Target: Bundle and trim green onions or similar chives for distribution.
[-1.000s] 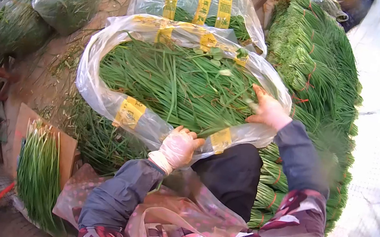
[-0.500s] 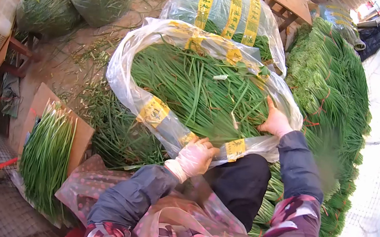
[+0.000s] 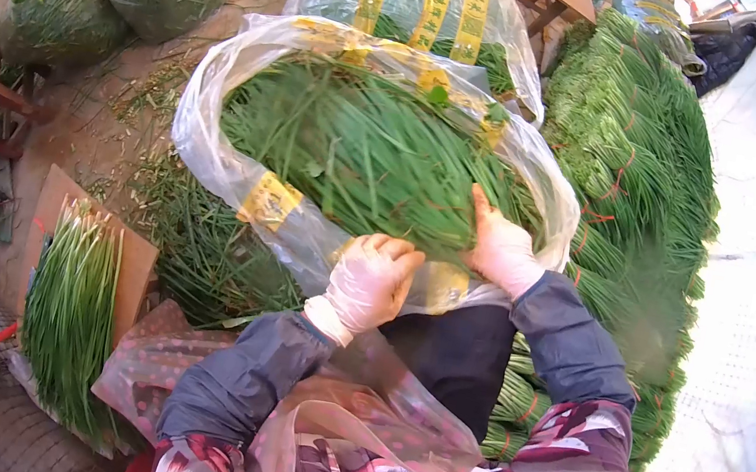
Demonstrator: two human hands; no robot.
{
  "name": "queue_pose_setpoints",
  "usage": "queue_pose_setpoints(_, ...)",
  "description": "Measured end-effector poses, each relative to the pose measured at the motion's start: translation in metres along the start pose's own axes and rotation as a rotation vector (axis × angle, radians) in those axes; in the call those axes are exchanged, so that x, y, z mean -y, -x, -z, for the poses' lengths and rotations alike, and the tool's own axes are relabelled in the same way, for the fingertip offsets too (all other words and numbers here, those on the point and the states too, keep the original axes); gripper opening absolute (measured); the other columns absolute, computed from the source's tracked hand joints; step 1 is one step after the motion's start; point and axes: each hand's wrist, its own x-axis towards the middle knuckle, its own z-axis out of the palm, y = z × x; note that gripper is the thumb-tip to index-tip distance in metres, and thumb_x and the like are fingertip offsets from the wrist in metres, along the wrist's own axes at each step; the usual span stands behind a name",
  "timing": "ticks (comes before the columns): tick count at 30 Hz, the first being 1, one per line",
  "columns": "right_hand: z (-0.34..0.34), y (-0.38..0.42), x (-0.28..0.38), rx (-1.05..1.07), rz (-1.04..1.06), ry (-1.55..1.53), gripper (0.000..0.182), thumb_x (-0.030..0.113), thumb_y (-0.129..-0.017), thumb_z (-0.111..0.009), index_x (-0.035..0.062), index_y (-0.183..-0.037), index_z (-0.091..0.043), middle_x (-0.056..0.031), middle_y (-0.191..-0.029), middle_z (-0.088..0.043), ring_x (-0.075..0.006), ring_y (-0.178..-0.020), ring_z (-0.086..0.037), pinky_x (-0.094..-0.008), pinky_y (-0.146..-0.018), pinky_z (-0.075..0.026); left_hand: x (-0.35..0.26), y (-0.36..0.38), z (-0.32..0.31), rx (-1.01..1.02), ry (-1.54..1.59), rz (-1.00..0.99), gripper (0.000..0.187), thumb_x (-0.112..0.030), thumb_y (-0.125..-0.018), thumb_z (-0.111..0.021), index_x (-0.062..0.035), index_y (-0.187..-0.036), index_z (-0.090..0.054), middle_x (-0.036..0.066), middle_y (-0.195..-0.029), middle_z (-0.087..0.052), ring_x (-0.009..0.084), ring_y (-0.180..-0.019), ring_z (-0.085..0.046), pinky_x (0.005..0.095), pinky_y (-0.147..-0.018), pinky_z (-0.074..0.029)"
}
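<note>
A large clear plastic bag (image 3: 205, 140) with yellow printed bands lies open in front of me, filled with long garlic chives (image 3: 344, 144). My left hand (image 3: 372, 281), in a thin pale glove, is closed on the bag's near rim. At the bag's right end, my right hand (image 3: 505, 248), also gloved, reaches inside the rim. Its fingers press around the ends of the chives, and the fingertips are partly hidden among the leaves. The leaves by both hands are blurred.
Tied chive bundles (image 3: 627, 169) are stacked along the right. Behind stands another filled bag (image 3: 419, 1); more bags (image 3: 70, 5) sit at the far left. Chives (image 3: 73, 304) rest on a board (image 3: 140, 265) at the near left. Loose leaves (image 3: 218, 253) litter the floor.
The chives in the bag have shifted and their leaves are blurred. Both hands have moved a little closer together. The whole view has shifted slightly, with things appearing further left.
</note>
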Motion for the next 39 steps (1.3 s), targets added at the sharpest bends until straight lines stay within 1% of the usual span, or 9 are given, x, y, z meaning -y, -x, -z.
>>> queue_pose_setpoints(5, 0.031, 0.014, -0.034, 0.022, 0.199, -0.206, 0.09, 0.045, -0.067, -0.073, 0.0111, -0.143, -0.039, -0.0228, -0.126, -0.057, -0.035, -0.107, -0.061, -0.0376, -0.092, -0.049, 0.0, -0.022, -0.015, 0.049, 0.048, 0.003, 0.03, -0.008, -0.077, -0.063, -0.0078, -0.107, -0.066, 0.01, -0.116, -0.061, 0.0343, -0.114, -0.053, 0.042, -0.094, -0.044)
queue_pose_setpoints(8, 0.041, -0.021, -0.09, -0.233, -0.029, -0.644, 0.104, 0.054, -0.068, -0.074, -0.003, -0.144, -0.032, -0.0233, -0.129, -0.055, -0.028, -0.114, -0.059, -0.0337, -0.093, -0.047, 0.016, 0.0, -0.037, 0.235, -0.115, -0.031, 0.027, -0.011, -0.08, -0.06, -0.0098, -0.107, -0.067, 0.009, -0.116, -0.061, 0.0344, -0.115, -0.053, 0.0463, -0.095, -0.042)
queue_pose_setpoints(11, 0.014, -0.049, -0.107, 0.01, -0.119, -0.958, 0.112, 0.059, -0.068, -0.075, -0.0079, -0.144, -0.025, -0.0237, -0.136, -0.049, -0.0263, -0.122, -0.053, -0.0334, -0.097, -0.043, 0.011, 0.026, -0.048, 0.288, -0.191, -0.011, 0.031, -0.011, -0.077, -0.059, -0.0119, -0.107, -0.068, 0.008, -0.117, -0.062, 0.0352, -0.116, -0.052, 0.0511, -0.094, -0.04)
queue_pose_setpoints(14, -0.016, -0.074, -0.101, 0.073, -0.055, -0.693, 0.116, 0.059, -0.068, -0.076, -0.0056, -0.147, -0.021, -0.0235, -0.142, -0.042, -0.0286, -0.129, -0.046, -0.0359, -0.099, -0.041, 0.012, 0.03, -0.048, 0.316, -0.21, 0.017, 0.034, -0.012, -0.074, -0.059, -0.0136, -0.107, -0.068, 0.008, -0.118, -0.062, 0.0361, -0.117, -0.051, 0.0542, -0.098, -0.038)
queue_pose_setpoints(19, 0.036, -0.018, -0.026, 0.093, 0.083, -0.366, 0.13, 0.053, -0.056, -0.083, -0.0034, -0.149, -0.012, -0.0303, -0.113, -0.06, -0.0409, -0.104, -0.061, -0.0372, -0.092, -0.046, -0.013, 0.003, -0.033, 0.201, -0.206, -0.129, 0.036, -0.017, -0.075, -0.062, -0.0128, -0.111, -0.065, 0.007, -0.118, -0.061, 0.0358, -0.12, -0.049, 0.0585, -0.104, -0.031)
queue_pose_setpoints(27, 0.028, -0.047, -0.016, 0.128, 0.085, -0.242, 0.115, 0.033, -0.057, -0.081, -0.0076, -0.145, -0.02, -0.0266, -0.11, -0.063, -0.0347, -0.103, -0.063, -0.0354, -0.094, -0.046, -0.012, -0.007, -0.061, 0.313, -0.186, -0.115, 0.039, -0.018, -0.077, -0.059, -0.0109, -0.115, -0.063, 0.009, -0.122, -0.06, 0.0366, -0.123, -0.047, 0.0613, -0.103, -0.03)
queue_pose_setpoints(30, 0.084, -0.054, -0.034, -0.122, 0.325, -0.602, 0.105, 0.022, -0.06, -0.082, -0.0075, -0.143, -0.025, -0.0195, -0.108, -0.066, -0.0234, -0.099, -0.063, -0.0297, -0.088, -0.049, -0.01, -0.005, -0.069, 0.481, -0.213, -0.042, 0.045, -0.021, -0.076, -0.059, -0.012, -0.119, -0.061, 0.009, -0.127, -0.058, 0.0407, -0.128, -0.042, 0.0656, -0.106, -0.023)
queue_pose_setpoints(34, 0.084, -0.045, -0.046, 0.295, 0.096, -1.205, 0.074, 0.004, -0.073, -0.075, 0.0022, -0.138, -0.041, -0.0114, -0.122, -0.06, -0.016, -0.103, -0.06, -0.0301, -0.092, -0.048, 0.004, 0.004, -0.075, 0.426, -0.142, -0.047, 0.042, -0.018, -0.08, -0.057, -0.0118, -0.121, -0.061, 0.01, -0.125, -0.06, 0.0424, -0.129, -0.041, 0.067, -0.106, -0.02)
queue_pose_setpoints(39, 0.015, -0.057, -0.049, 0.477, -0.122, -1.363, 0.053, 0.019, -0.079, -0.073, 0.0026, -0.127, -0.054, -0.0103, -0.112, -0.066, -0.0174, -0.1, -0.062, -0.0307, -0.089, -0.049, 0.018, -0.017, -0.042, 0.008, 0.738, 0.438, 0.027, -0.01, -0.09, -0.057, -0.0029, -0.115, -0.062, 0.013, -0.106, -0.067, 0.0273, -0.099, -0.064, 0.0323, -0.088, -0.05)
